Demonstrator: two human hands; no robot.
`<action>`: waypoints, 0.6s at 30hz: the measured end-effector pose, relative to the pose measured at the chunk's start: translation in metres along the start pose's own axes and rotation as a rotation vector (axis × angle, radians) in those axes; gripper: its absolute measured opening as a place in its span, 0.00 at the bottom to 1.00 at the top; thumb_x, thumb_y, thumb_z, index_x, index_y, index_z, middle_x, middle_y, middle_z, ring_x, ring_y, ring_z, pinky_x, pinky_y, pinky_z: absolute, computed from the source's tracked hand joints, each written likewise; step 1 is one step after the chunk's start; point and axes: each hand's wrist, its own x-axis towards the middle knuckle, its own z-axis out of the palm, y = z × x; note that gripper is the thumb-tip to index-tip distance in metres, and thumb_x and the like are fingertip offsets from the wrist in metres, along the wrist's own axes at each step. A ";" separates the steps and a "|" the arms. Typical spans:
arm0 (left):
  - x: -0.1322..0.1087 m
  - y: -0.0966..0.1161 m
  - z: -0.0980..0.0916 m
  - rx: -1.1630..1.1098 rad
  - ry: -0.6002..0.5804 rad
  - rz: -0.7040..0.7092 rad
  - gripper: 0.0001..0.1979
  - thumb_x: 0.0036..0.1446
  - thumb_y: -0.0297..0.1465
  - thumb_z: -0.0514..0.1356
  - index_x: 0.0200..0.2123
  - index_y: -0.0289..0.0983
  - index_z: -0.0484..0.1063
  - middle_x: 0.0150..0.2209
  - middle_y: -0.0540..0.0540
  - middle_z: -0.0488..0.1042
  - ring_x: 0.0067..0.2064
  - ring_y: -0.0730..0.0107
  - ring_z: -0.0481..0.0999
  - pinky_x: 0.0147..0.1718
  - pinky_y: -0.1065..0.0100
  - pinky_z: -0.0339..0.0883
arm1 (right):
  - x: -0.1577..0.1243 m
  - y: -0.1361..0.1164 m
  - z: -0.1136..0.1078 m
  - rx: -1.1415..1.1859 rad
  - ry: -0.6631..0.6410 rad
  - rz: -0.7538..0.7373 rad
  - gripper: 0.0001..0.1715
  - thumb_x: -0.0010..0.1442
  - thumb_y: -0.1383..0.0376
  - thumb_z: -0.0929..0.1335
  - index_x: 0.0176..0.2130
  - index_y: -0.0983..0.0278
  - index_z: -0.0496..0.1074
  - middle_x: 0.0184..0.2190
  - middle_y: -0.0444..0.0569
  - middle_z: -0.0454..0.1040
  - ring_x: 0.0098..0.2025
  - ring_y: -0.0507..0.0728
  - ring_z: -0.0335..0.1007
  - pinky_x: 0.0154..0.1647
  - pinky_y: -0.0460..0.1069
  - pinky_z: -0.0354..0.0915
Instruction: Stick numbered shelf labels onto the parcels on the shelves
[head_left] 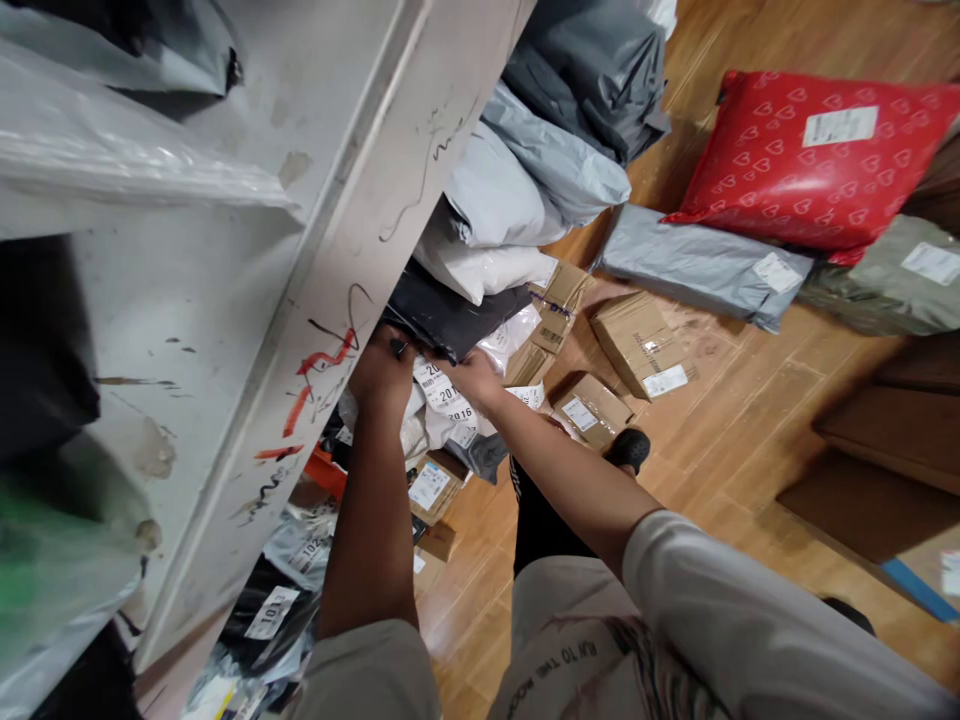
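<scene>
My left hand (381,368) is closed beside the shelf edge, at the upper end of a white strip of number labels (448,395) that hangs down with "2016" printed on it. A small dark thing shows at its fingers, too small to name. My right hand (477,380) is closed at the other side of the strip, fingertips against the lower edge of a black mailer bag (465,312); what they pinch is hidden. White mailer bags (487,262) are stacked just above the black one. Under my hands lie more bagged parcels and a labelled carton (435,487).
A white shelf panel (322,260) with scribbles slants along my left. On the wooden floor (742,400) to my right are small cardboard boxes (641,340), a long grey parcel (694,262) and a red heart-patterned bag (810,165). Larger brown boxes (892,430) stand at far right.
</scene>
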 end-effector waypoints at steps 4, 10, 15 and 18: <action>-0.005 0.004 0.005 0.127 -0.003 -0.008 0.13 0.57 0.36 0.54 0.41 0.39 0.73 0.40 0.37 0.76 0.43 0.48 0.75 0.40 0.56 0.67 | -0.013 0.003 -0.007 0.028 -0.061 0.122 0.28 0.38 0.50 0.77 0.18 0.62 0.61 0.15 0.37 0.57 0.20 0.46 0.51 0.21 0.44 0.49; -0.025 0.028 0.002 0.214 0.223 -0.022 0.21 0.52 0.34 0.59 0.50 0.38 0.69 0.55 0.31 0.67 0.54 0.38 0.67 0.48 0.44 0.62 | -0.052 0.024 -0.044 -0.083 0.015 0.183 0.35 0.44 0.48 0.76 0.15 0.62 0.52 0.13 0.34 0.48 0.17 0.44 0.40 0.17 0.45 0.39; -0.004 0.055 0.003 0.152 0.100 0.147 0.17 0.50 0.34 0.59 0.43 0.33 0.74 0.47 0.33 0.73 0.57 0.40 0.62 0.58 0.42 0.52 | -0.086 0.018 -0.089 -0.027 -0.076 0.101 0.19 0.47 0.52 0.76 0.28 0.64 0.73 0.23 0.41 0.71 0.23 0.48 0.63 0.23 0.44 0.58; 0.016 0.081 0.010 0.032 0.030 0.185 0.19 0.50 0.37 0.58 0.41 0.31 0.76 0.45 0.33 0.74 0.59 0.37 0.60 0.60 0.43 0.47 | -0.084 0.014 -0.112 0.009 0.022 0.066 0.16 0.47 0.54 0.76 0.31 0.64 0.77 0.26 0.43 0.75 0.25 0.50 0.68 0.25 0.44 0.62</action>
